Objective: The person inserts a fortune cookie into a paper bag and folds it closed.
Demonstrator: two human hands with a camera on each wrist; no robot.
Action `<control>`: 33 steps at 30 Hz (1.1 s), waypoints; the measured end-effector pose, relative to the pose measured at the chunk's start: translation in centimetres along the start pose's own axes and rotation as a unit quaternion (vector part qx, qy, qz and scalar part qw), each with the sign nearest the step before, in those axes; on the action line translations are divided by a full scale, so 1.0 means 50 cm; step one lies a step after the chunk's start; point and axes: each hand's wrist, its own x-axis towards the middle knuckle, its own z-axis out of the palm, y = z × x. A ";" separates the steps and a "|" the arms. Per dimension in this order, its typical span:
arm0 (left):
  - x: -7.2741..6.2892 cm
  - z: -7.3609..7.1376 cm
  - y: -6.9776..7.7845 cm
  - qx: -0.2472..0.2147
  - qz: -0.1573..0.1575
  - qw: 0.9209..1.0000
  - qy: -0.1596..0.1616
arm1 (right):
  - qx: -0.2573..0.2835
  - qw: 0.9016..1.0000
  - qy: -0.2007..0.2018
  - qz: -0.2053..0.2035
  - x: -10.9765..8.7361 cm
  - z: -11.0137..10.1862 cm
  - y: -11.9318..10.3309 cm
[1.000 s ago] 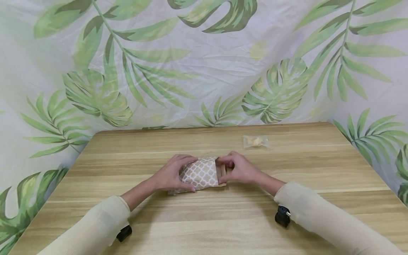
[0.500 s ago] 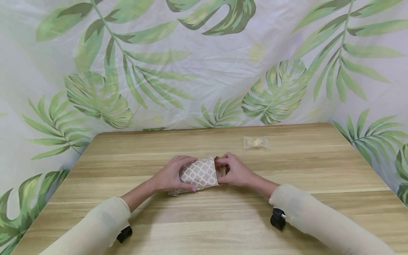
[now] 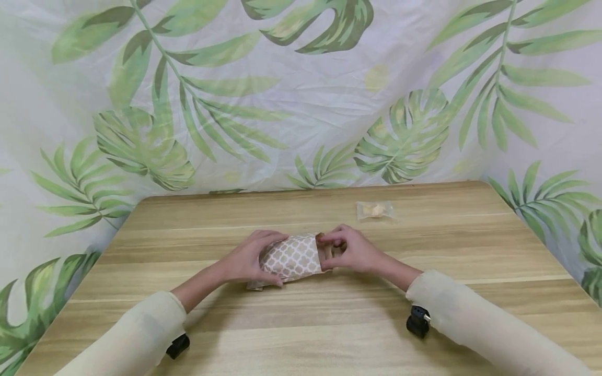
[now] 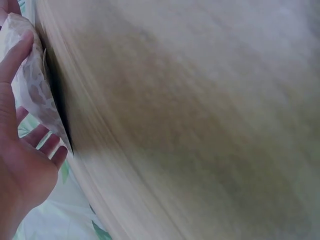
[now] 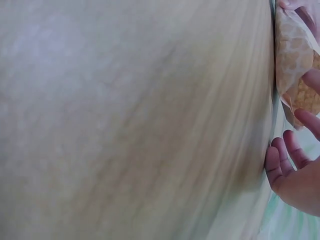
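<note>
A beige paper bag (image 3: 293,257) with a white lattice pattern lies on its side in the middle of the table, its mouth to the right. My left hand (image 3: 246,256) grips its closed end, thumb on the near side and fingers over the far side. At the mouth, my right hand (image 3: 357,250) holds the bag, with thumb and index finger at opposite edges. Through the opening, the right wrist view shows a brown, rough-textured surface (image 5: 307,97). In the left wrist view the left thumb (image 4: 17,52) presses on the patterned paper.
A small clear packet (image 3: 375,210) with pale yellowish contents lies farther back, right of the bag. The wood-grain table (image 3: 301,334) ends at a leaf-print cloth (image 3: 310,104) behind it. Black wrist cameras (image 3: 417,321) hang under both sleeves.
My right fingers went slightly farther into the bag's mouth, then drew back a little to the right. My left hand keeps its grip, and the bag stays nearly in place.
</note>
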 end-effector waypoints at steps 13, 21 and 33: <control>0.001 -0.003 0.000 0.019 -0.004 1.000 -0.014 | -0.023 1.000 -0.002 -0.015 0.011 0.016 0.000; -0.005 0.000 -0.002 0.020 -0.005 1.000 -0.008 | -0.006 1.000 0.010 -0.009 -0.008 -0.013 0.010; -0.004 -0.001 -0.002 0.008 -0.024 1.000 -0.007 | -0.080 0.994 0.075 -0.014 -0.028 -0.102 0.041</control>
